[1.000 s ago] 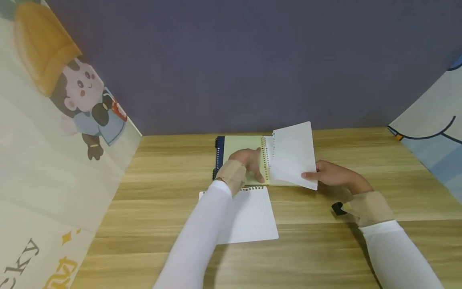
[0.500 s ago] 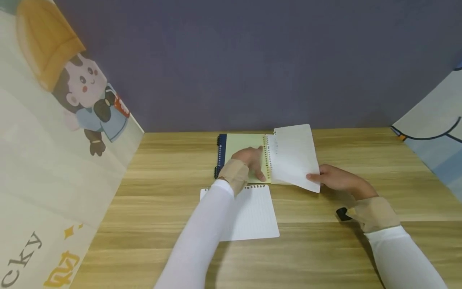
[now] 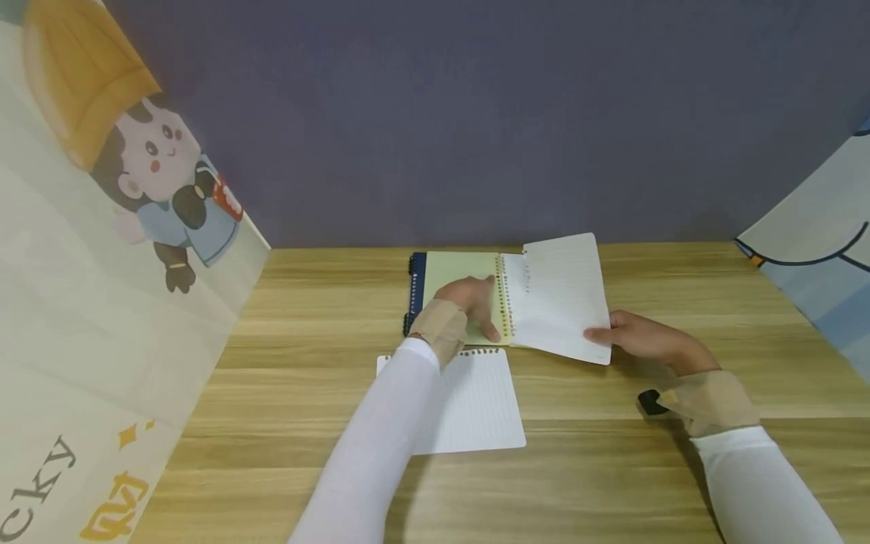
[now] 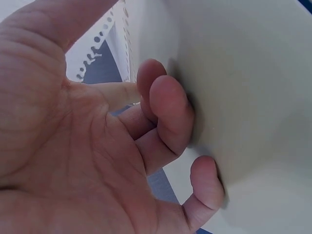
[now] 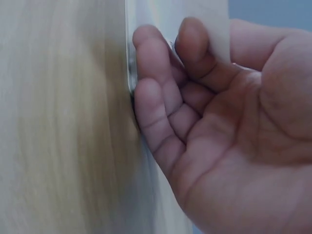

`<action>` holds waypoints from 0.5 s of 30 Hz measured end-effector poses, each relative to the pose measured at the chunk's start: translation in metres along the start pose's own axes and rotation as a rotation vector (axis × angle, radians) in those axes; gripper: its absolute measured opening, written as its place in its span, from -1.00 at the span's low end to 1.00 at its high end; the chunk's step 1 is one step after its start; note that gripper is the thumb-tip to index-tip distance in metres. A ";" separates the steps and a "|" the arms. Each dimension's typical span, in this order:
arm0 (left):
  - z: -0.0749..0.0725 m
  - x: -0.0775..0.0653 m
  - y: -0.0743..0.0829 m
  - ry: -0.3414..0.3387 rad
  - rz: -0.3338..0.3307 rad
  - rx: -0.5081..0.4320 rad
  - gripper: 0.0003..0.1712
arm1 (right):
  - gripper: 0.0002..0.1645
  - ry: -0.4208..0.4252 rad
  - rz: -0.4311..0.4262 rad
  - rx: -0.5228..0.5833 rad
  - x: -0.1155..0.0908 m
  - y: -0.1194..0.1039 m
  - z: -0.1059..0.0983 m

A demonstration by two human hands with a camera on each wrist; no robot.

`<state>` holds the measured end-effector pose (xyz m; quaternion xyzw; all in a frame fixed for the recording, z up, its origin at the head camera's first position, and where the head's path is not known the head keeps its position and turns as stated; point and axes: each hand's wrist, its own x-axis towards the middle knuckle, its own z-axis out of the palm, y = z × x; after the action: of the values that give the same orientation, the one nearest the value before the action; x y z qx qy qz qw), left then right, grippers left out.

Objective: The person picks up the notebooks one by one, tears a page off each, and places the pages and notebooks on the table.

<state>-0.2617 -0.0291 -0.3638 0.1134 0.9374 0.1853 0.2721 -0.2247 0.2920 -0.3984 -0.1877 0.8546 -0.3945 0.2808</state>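
An open spiral notebook (image 3: 464, 263) lies at the back of the table, its left side pale yellow-green with a dark blue strip. My left hand (image 3: 469, 298) rests on that side near the row of holes, and in the left wrist view its bent fingertips (image 4: 168, 95) touch the pale surface. Between thumb and fingers my right hand (image 3: 639, 332) pinches the lower right corner of a white lined page (image 3: 564, 295), which is raised and tilted. The page's holed left edge stands apart from the binding at the top.
A loose lined sheet (image 3: 476, 408) with a ragged holed edge lies in front of the notebook, partly under my left forearm. A dark wall (image 3: 476, 128) rises behind the table (image 3: 313, 363). A small black object (image 3: 652, 402) shows by my right wrist.
My right hand has moved right and slightly nearer with the page, and the gap between the page's holed edge and the binding has widened. My left hand stays on the notebook.
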 end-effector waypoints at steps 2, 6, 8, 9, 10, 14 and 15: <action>0.000 0.000 0.000 0.003 -0.004 0.001 0.47 | -0.55 0.000 0.005 0.015 -0.001 0.003 -0.001; 0.001 -0.001 -0.001 0.013 0.016 0.002 0.47 | -0.51 -0.004 0.009 0.050 -0.002 0.005 -0.002; 0.001 -0.001 -0.001 0.017 0.026 0.005 0.47 | -0.49 -0.010 0.006 0.062 -0.002 0.005 -0.002; 0.001 -0.001 -0.001 0.018 0.031 0.006 0.47 | -0.49 -0.016 0.000 0.068 -0.002 0.005 -0.002; 0.001 -0.001 -0.001 0.019 0.033 0.008 0.47 | -0.48 -0.020 -0.002 0.073 -0.002 0.005 -0.002; 0.002 0.000 -0.001 0.019 0.031 0.008 0.47 | -0.46 -0.027 0.005 0.083 -0.003 0.004 -0.002; 0.002 0.000 -0.002 0.019 0.029 0.008 0.47 | -0.46 -0.029 0.005 0.081 -0.003 0.004 -0.002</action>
<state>-0.2610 -0.0298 -0.3664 0.1265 0.9389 0.1867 0.2600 -0.2241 0.2972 -0.3992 -0.1798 0.8342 -0.4252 0.3017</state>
